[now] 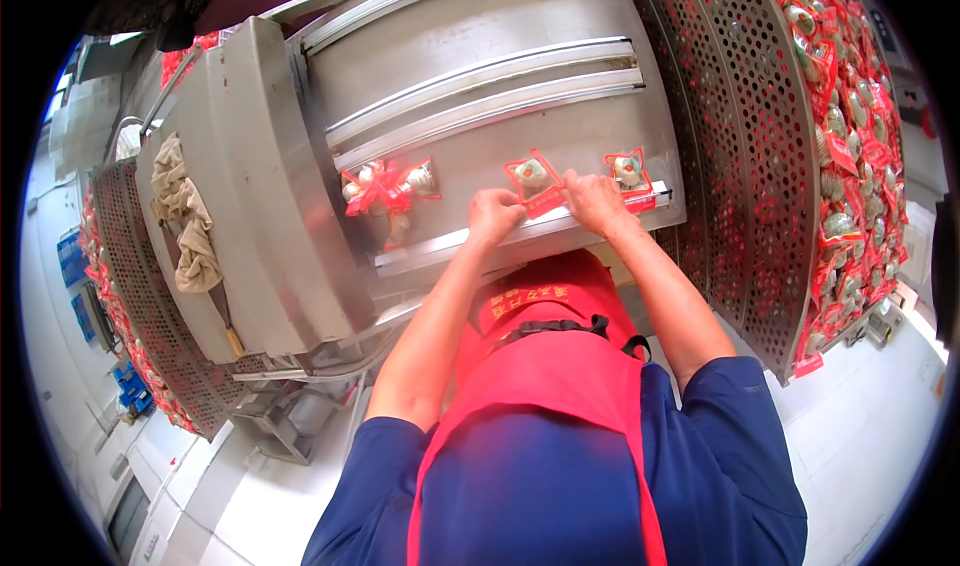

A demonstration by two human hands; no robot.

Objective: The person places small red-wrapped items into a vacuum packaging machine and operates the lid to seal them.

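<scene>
A red and clear plastic bag [533, 176] with a pale greenish, rounded item inside lies on the steel plate. Its red open-looking end rests over the near metal bar [470, 248]. My left hand [497, 214] pinches the bag's lower left edge with closed fingers. At its right edge my right hand [596, 203] holds it with fingertips together. A similar bag [628, 169] lies just right of my right hand, its red end on the bar. To the left sits a cluster of filled red bags [388, 186], partly overlapping.
The steel plate [450, 131] carries a pair of raised bars [480, 91] farther back. A steel hood [265, 186] stands left, with a beige cloth [185, 216] on it. Perforated bins [735, 116] full of red bags [845, 166] flank the machine.
</scene>
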